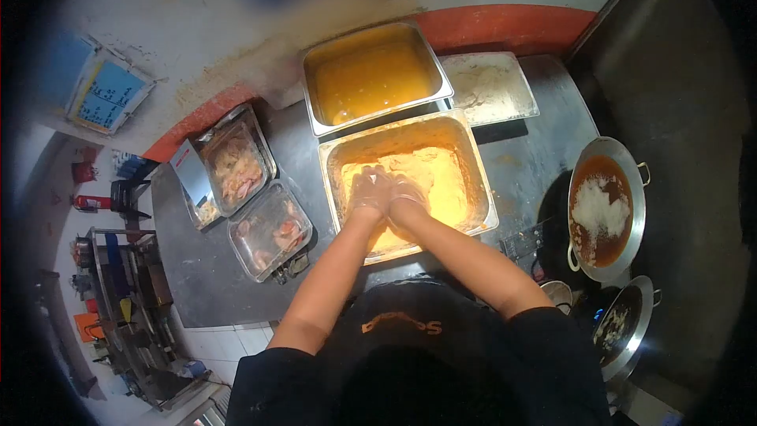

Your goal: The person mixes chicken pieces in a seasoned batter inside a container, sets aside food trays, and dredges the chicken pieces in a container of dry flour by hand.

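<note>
Both my hands are together in a deep steel pan point(327, 166) of pale yellow flour point(445, 181). My left hand point(371, 192) lies on the flour with its fingers stretched forward, and it looks covered by a thin clear glove. Touching it on the right is my right hand point(404, 193), whose fingers are sunk in the flour and hidden. Whatever may lie under my palms cannot be seen. Behind this pan stands another steel pan with orange-yellow liquid point(374, 71).
A tray of pale powder point(489, 87) sits at the back right. To the left are a container of raw meat pieces point(235, 166) and a clear tub point(270, 230) with more pieces. Two large pans, one with brown oil and pale foam point(603, 209), the other with dark oil point(619, 323), stand right.
</note>
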### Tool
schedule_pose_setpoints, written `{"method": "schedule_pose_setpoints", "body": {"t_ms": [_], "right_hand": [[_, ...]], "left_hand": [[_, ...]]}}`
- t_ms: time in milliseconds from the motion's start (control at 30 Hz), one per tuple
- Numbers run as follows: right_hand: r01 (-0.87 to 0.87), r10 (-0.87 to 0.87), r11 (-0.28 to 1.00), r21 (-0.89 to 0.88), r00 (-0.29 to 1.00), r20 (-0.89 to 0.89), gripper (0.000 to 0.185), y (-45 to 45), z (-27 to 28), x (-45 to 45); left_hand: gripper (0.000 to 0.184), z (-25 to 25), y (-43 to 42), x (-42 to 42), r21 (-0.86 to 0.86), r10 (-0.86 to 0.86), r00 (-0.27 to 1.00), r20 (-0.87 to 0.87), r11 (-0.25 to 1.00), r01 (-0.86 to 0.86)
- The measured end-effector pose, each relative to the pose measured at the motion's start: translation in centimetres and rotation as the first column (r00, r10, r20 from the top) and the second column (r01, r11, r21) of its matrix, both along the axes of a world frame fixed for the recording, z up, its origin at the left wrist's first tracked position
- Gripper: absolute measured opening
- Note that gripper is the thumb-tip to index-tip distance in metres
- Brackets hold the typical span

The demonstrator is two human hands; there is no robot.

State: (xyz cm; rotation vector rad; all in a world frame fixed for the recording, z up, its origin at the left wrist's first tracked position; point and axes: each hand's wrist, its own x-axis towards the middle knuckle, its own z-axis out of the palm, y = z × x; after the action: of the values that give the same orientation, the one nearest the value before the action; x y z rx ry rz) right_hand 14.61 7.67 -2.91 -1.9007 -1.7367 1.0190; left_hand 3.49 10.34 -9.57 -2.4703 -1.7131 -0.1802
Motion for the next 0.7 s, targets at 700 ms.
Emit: {"method": "schedule_pose_setpoints", "body": {"t_ms": [700], "right_hand": [[-0.067, 0.027, 0.990, -0.121, 0.953, -0.302, 0.019, 4.1, -0.3, 6.9]], "left_hand": [[0.033, 9.0, 0.6, 1.3, -0.470, 0.241, 0.650, 0.721, 0.859, 0.203]]}}
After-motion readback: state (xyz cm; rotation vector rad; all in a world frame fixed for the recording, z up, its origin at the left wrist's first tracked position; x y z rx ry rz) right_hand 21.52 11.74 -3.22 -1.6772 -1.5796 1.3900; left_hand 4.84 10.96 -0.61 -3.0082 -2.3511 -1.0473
